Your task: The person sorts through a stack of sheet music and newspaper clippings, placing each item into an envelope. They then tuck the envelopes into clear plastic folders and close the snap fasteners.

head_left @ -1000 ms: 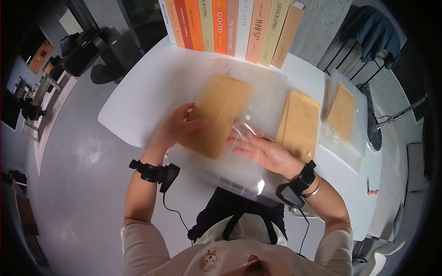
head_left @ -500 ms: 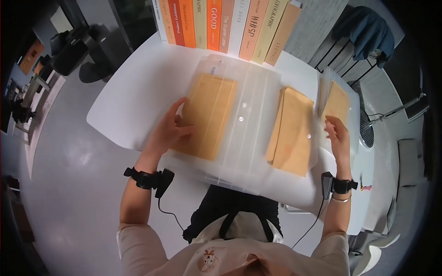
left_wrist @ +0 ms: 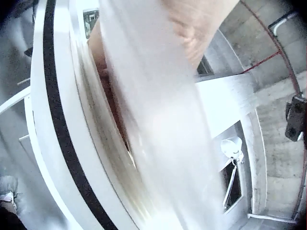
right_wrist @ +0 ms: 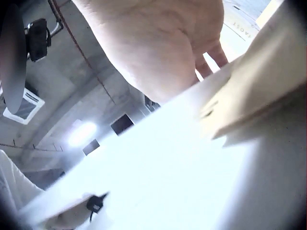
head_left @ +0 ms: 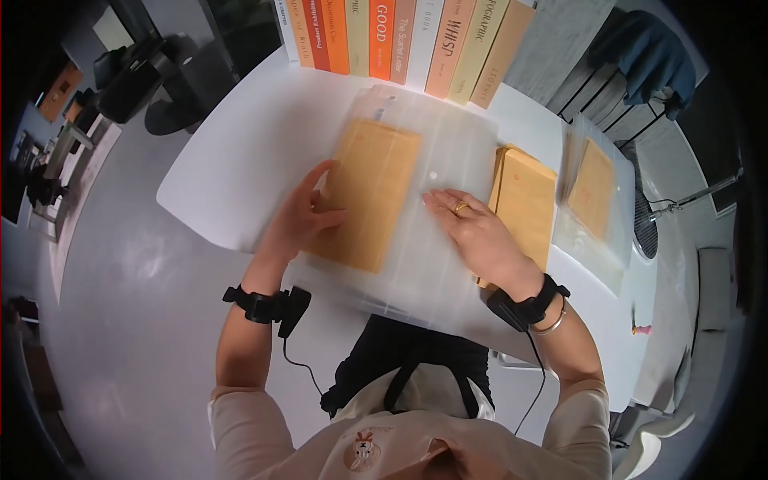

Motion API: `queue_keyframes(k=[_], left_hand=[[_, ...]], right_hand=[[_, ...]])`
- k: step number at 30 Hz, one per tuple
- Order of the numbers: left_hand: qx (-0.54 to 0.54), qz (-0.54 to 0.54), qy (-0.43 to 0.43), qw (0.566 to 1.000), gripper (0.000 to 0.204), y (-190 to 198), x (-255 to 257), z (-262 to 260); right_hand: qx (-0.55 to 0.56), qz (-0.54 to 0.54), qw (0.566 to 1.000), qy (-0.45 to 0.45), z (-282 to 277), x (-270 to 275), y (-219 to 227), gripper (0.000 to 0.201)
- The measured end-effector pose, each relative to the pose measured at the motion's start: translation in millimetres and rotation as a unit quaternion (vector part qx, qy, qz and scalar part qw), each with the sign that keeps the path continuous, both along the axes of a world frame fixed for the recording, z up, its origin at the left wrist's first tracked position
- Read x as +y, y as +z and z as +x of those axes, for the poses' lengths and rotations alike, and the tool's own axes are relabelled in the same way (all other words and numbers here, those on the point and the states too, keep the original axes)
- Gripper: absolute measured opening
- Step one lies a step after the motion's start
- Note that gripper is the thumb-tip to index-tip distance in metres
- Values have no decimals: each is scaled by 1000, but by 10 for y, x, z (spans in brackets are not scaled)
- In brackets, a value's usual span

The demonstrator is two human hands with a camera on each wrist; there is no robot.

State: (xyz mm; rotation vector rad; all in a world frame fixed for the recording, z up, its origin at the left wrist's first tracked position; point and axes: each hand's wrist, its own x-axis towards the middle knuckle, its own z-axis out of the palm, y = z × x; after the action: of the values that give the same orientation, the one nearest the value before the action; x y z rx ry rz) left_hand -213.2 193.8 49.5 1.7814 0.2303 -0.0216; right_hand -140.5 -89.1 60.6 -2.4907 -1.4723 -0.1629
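A translucent plastic document folder (head_left: 436,148) lies on the table, with a kraft envelope (head_left: 376,188) showing through its left half. At the folder's left edge my left hand (head_left: 292,224) grips it, thumb over the envelope area. In the left wrist view a cloudy plastic sheet (left_wrist: 153,96) runs across this hand and hides most of the fingers. My right hand (head_left: 484,236) rests palm down on the folder's right half, fingers straight and together, near the white snap button (head_left: 433,175). Several kraft envelopes (head_left: 528,200) lie stacked beside this hand.
A second translucent folder (head_left: 572,232) with kraft envelopes (head_left: 592,192) stands at the table's right. Upright books (head_left: 400,40) line the back of the white table (head_left: 232,152). A chair with a dark jacket (head_left: 648,60) is beyond the right edge.
My right hand turned from palm up under clear plastic, swung right toward the second folder, then came back left onto the first folder. My left hand has stayed at its left edge.
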Motion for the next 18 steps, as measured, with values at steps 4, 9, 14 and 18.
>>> queue_keyframes(k=[4,9,14,18], left_hand=[[0,5,1,1000,77,6,-12,-6],[-34,12,-5,999,75,-82,21,4],[1,73,-13,997,75,10,24,-2],[-33,23,-8,999,73,80,24,-62]], right_hand=[[20,-6,999,-27,-51,49,-41,53],[63,-12,997,-51,-55,106,-91,54],[22,-51,997,-53,-68,129,-36,55],[66,50,996,-29,-24,-5,-75,51]])
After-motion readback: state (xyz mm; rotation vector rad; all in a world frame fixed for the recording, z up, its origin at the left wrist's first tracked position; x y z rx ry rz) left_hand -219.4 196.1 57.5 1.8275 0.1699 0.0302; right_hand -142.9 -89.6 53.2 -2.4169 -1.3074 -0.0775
